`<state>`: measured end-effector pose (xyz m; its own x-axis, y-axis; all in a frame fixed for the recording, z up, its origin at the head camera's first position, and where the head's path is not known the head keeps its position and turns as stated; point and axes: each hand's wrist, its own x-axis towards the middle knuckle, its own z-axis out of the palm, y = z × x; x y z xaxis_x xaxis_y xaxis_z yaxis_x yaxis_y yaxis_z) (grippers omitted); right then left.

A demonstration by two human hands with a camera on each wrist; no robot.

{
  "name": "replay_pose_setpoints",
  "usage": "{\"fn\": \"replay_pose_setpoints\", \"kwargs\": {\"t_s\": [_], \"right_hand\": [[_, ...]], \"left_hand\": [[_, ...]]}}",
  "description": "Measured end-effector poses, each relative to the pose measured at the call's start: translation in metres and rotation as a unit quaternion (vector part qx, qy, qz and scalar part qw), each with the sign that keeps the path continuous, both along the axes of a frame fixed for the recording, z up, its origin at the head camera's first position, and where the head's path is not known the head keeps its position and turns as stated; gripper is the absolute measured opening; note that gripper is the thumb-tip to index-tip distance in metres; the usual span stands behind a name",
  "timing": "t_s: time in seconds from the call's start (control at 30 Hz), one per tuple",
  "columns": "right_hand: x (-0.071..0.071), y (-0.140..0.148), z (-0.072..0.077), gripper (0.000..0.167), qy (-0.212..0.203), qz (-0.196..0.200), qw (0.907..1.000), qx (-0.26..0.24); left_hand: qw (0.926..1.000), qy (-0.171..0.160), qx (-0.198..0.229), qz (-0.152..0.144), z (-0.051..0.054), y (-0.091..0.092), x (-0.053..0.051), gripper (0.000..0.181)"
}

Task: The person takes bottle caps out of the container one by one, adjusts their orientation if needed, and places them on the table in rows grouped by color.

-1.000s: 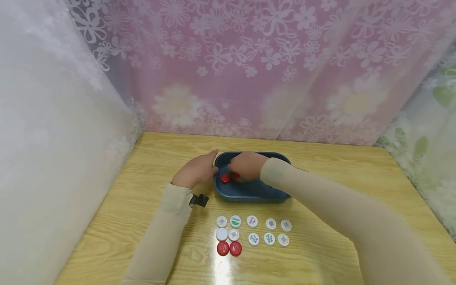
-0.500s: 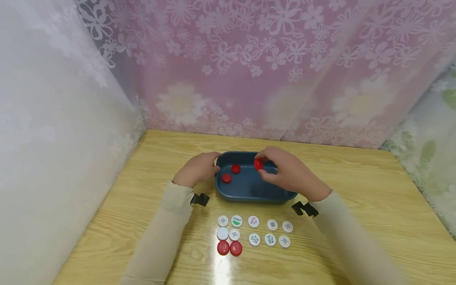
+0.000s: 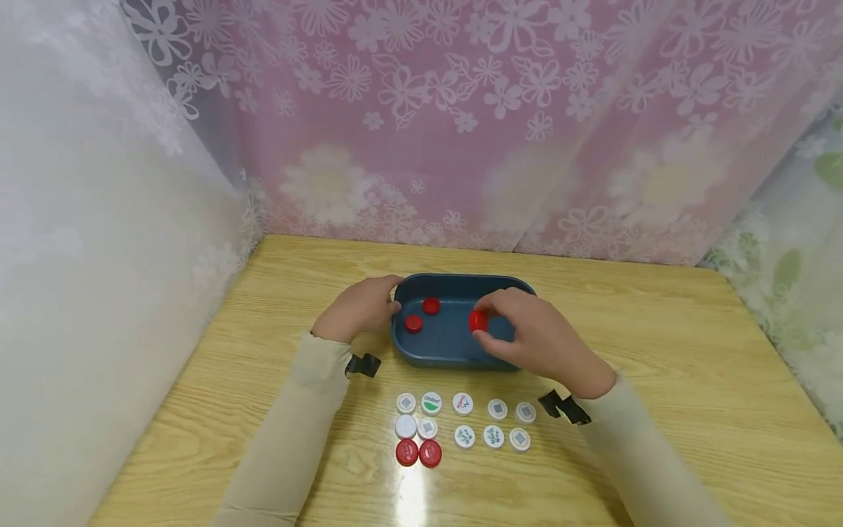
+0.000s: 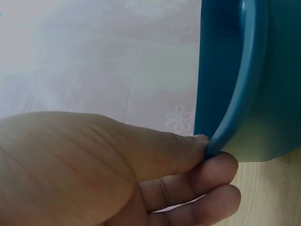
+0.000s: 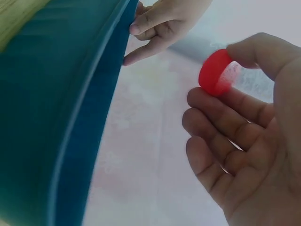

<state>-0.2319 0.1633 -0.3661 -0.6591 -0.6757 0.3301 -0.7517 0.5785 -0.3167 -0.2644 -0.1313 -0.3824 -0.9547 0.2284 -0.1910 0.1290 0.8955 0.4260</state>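
Observation:
My right hand pinches a red bottle cap between thumb and fingers, over the right part of a dark blue oblong tub. In the right wrist view the cap is tilted, its hollow side partly showing. At the tub's left end my left hand grips the rim; in the left wrist view the thumb and fingers pinch the tub's edge. Two more red caps lie on the tub floor toward its left end.
On the wooden table in front of the tub sit rows of several white printed caps. Two red caps lie side by side nearest me. A floral curtain hangs behind the table.
My right hand has lifted a red cap from the tub's left side and moved right with it, then slightly lower. Two red caps in the tub are now uncovered. My left hand keeps the rim.

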Motion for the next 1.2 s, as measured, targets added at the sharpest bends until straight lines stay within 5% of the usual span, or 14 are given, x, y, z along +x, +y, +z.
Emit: {"fn": "replay_pose_setpoints", "kwargs": {"t_s": [0.3,0.47,0.63,0.8,1.2], "right_hand": [[0.024,-0.011,0.006,0.022,0.030,0.007,0.9924,0.119],[0.041,-0.013,0.008,0.020,-0.023,0.010,0.9855,0.168],[0.063,-0.022,0.002,0.024,-0.109,0.012,0.9625,0.248],[0.086,-0.039,-0.010,0.027,-0.136,0.001,0.9421,0.307],[0.121,-0.057,-0.039,0.018,0.009,0.051,0.9382,0.342]], "left_hand": [[1.0000,-0.005,0.000,0.003,0.002,0.002,0.001,0.054],[1.0000,-0.006,-0.003,-0.002,0.003,0.002,0.002,0.055],[0.9999,-0.013,-0.001,0.000,0.004,0.003,0.003,0.055],[0.9999,-0.012,0.001,0.001,0.004,0.002,0.003,0.055],[0.9999,-0.013,0.001,0.002,0.001,0.001,0.000,0.056]]}}
